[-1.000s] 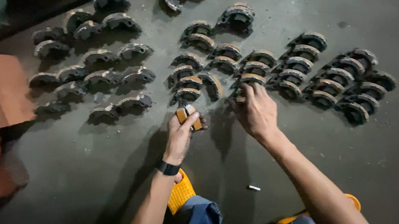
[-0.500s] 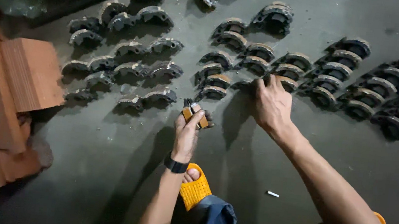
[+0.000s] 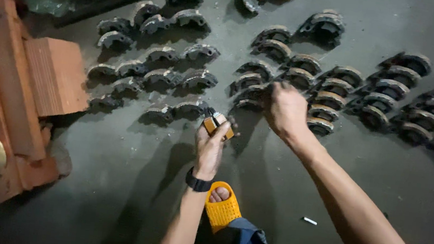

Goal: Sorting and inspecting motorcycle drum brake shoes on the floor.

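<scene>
Head view: left hand (image 3: 210, 147), perhaps sanding block (image 3: 218, 126).

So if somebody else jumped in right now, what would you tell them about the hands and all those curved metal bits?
Left hand: grip closed on a small orange and black block, held above the floor.
Right hand: reaching down, fingers curled at a curved metal piece in the middle group; whether it grips is hidden.
Done: curved metal pieces lie in rows on the grey floor, left group and right group.
Left: cannot tell which pieces are finished.
</scene>
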